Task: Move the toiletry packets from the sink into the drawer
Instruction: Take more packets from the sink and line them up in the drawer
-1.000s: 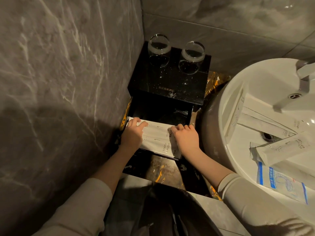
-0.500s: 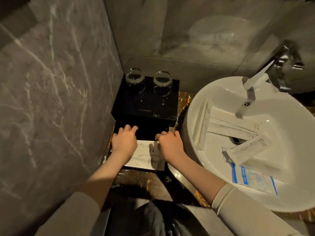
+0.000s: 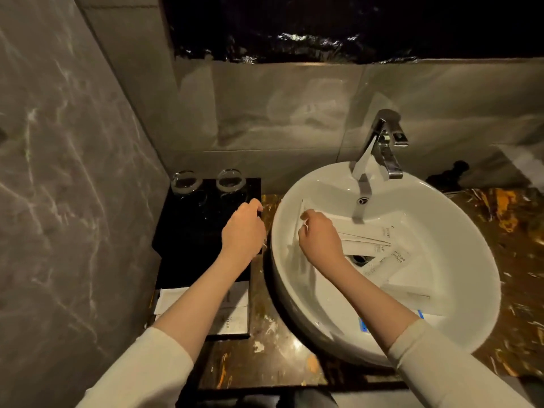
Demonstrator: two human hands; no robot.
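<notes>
Several white toiletry packets [image 3: 368, 234] lie in the round white sink [image 3: 471, 231], one marked tooth brush [image 3: 387, 262] by the drain and a blue-printed one [image 3: 363, 324] near my forearm. My right hand [image 3: 319, 235] is inside the basin, thumb and forefinger pinching the upper end of a long white packet [image 3: 303, 205] that leans on the left wall. My left hand [image 3: 243, 231] hovers over the right edge of the black box [image 3: 194, 231], fingers loosely curled, holding nothing. Below it the drawer [image 3: 250, 307] stands pulled out with white packets [image 3: 234, 318] inside, partly hidden by my left forearm.
Two upturned glasses [image 3: 184, 182] [image 3: 231, 179] stand at the back of the black box. A chrome faucet [image 3: 379, 148] overhangs the sink. A grey marble wall [image 3: 73, 201] closes the left side. The brown marble counter [image 3: 265, 348] runs between drawer and sink.
Both hands left the packets in the drawer. The right hand moved right into the sink onto the long packet; the left rose over the box. The view lifted and widened.
</notes>
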